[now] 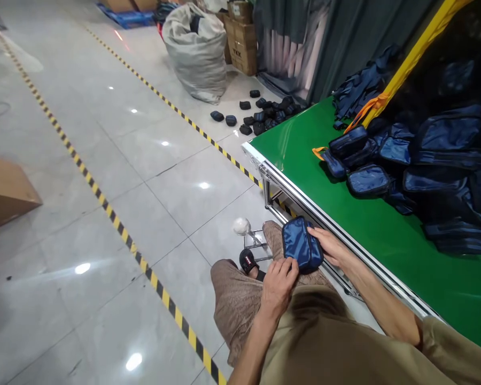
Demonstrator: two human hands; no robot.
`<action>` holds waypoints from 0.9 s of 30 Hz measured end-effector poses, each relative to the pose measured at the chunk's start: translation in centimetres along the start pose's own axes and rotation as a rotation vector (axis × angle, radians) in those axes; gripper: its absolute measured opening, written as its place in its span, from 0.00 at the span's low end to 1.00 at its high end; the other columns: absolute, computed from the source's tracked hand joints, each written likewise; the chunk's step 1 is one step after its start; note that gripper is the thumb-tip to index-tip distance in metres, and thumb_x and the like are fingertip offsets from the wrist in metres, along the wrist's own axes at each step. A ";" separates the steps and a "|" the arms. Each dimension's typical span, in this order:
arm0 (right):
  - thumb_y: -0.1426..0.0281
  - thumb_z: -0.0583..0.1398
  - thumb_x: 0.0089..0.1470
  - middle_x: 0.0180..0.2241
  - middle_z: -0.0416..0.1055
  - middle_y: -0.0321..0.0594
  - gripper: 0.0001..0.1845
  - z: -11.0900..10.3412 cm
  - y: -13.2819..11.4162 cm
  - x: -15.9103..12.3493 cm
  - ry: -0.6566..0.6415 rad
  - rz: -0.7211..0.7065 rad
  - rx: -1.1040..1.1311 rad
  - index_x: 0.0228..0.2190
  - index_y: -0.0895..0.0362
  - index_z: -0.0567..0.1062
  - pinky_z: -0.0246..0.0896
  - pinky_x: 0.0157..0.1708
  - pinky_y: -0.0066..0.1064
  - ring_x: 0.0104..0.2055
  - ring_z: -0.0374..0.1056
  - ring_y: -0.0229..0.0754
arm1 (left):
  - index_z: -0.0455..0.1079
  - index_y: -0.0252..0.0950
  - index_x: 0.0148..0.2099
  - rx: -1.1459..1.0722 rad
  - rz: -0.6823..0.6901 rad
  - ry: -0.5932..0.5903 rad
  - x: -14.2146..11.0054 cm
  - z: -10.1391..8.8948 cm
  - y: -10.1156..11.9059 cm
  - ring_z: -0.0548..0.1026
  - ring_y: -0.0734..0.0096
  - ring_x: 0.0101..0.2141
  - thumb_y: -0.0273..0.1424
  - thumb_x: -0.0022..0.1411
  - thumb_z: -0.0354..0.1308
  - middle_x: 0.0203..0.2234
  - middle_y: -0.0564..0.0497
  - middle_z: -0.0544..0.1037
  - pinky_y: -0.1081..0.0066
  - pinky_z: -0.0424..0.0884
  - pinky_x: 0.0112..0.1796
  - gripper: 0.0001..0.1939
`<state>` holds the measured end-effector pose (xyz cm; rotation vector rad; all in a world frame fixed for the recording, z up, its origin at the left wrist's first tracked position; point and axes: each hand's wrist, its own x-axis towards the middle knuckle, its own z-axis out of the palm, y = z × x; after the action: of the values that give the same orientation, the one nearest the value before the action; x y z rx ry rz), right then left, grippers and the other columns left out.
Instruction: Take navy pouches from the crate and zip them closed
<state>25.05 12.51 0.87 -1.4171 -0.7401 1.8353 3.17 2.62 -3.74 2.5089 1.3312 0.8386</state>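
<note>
A small blue fabric pouch [299, 243] with dark edging rests over my lap, tilted toward me. My left hand [279, 280] grips its near left edge, fingers curled over the rim. At the pouch's right side, my right hand [331, 245] holds the edge, with the thumb on top and the other fingers partly hidden. Beside my right forearm runs the metal edge of a green-topped table [292, 141]. A heap of similar blue pouches [369, 181] lies on that table.
Small dark bundles [270, 115] lie on the floor past the table corner, near a large white sack [196, 53] and cardboard boxes [242, 45]. A yellow post [409, 59] rises at the table. Striped tape [116, 222] crosses the floor; another carton [8, 192] stands left.
</note>
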 end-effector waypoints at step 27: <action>0.51 0.64 0.68 0.50 0.87 0.40 0.20 4.9 2.6 -3.6 0.035 -0.475 -0.679 0.47 0.49 0.90 0.74 0.60 0.46 0.54 0.82 0.59 | 0.69 0.40 0.38 -1.013 -0.971 0.091 4.1 -2.6 1.3 0.66 0.70 0.30 0.56 0.73 0.57 0.27 0.57 0.68 0.71 0.63 0.33 0.24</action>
<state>20.44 7.97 2.06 -1.4840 -1.6277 1.2289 4.44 4.88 0.57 0.9157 1.3869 0.9837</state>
